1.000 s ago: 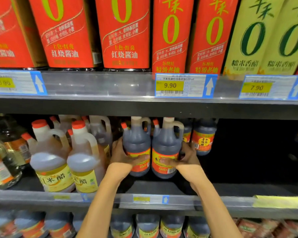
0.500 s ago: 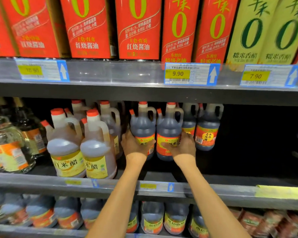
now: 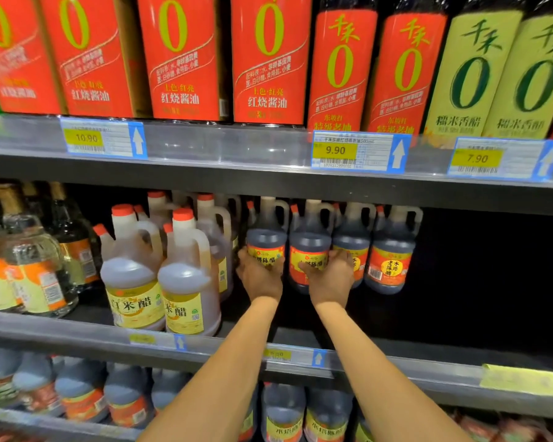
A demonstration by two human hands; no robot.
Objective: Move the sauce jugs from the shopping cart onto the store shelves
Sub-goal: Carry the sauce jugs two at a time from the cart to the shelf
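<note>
Sauce jugs [image 3: 310, 247] with red "水塔陈醋" labels

On my feed the dark jugs [image 3: 310, 247] read near-black brown, with red labels carrying a yellow band and small orange-red caps. The pale jugs [image 3: 131, 275] look straw-yellow, with yellow labels and the same orange-red caps. Up top I see red bottles [image 3: 179, 59] printed with a big yellow-green zero, then yellow-green bottles [image 3: 470, 74] with a dark green zero. The price tags [image 3: 358, 151] are white with yellow price patches and blue arrow panels. The shelf [image 3: 237, 180] is grey.
</note>
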